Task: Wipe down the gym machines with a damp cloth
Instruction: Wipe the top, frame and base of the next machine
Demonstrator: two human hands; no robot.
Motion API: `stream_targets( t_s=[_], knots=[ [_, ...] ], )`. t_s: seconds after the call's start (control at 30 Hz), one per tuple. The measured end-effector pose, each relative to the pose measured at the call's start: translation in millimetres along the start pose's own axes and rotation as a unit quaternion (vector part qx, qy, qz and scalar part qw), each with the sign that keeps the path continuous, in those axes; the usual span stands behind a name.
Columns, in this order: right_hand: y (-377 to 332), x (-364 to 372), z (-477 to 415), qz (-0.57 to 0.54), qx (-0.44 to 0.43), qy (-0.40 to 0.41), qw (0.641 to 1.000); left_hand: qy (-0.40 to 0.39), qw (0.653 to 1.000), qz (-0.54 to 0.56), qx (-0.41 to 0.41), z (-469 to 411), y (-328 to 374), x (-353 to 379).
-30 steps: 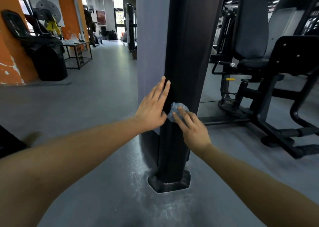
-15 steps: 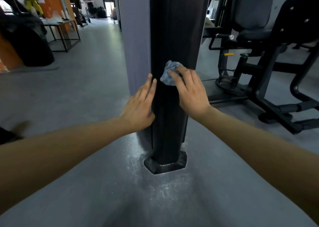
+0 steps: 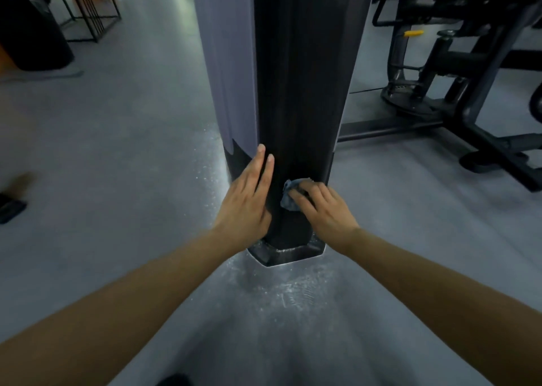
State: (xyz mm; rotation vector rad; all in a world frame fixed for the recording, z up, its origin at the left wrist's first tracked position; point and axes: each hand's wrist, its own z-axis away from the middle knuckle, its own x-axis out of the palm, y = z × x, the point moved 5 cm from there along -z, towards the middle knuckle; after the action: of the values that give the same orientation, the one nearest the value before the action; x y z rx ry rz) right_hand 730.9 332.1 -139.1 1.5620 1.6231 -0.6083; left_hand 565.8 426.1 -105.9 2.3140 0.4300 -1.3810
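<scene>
At lower centre our right hand (image 3: 319, 209) gripped the cloth (image 3: 289, 199) on the post (image 3: 293, 92) (left hand (image 3: 245, 204) flat, bracing); firm overlapping strokes seemed best.

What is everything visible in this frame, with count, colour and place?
column: 1, black, upright at centre
side panel: 1, grey, on the column's left face
base plate: 1, dark, on the floor under the column
cloth: 1, blue-grey, bunched, low on the column
gym machine: 1, black, right background
adjustment pin: 1, yellow, on that machine
table: 1, dark metal frame, top left
floor: 1, grey, dusted white around the base plate
left hand: 1, flat on the column's left edge
right hand: 1, holds the cloth against the column
</scene>
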Motion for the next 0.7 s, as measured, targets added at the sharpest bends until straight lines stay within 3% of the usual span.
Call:
stream_targets(
  t_s=[0.1,0.23,0.37,0.7],
  knots=[
    [1,-17,-15,-0.018,0.031,0.016,0.999,-0.022,1.0,0.008,-0.005,9,-8,15],
    [14,-48,-41,-0.007,0.066,0.102,0.993,-0.023,0.999,0.019,-0.017,11,-10,23],
    [9,-34,-29,-0.006,0.079,0.123,0.989,-0.018,0.999,0.027,-0.029,14,-8,35],
    [-34,92,66,-0.059,0.113,-0.091,0.988,-0.102,0.992,0.004,-0.071,50,-23,91]
  ],
)
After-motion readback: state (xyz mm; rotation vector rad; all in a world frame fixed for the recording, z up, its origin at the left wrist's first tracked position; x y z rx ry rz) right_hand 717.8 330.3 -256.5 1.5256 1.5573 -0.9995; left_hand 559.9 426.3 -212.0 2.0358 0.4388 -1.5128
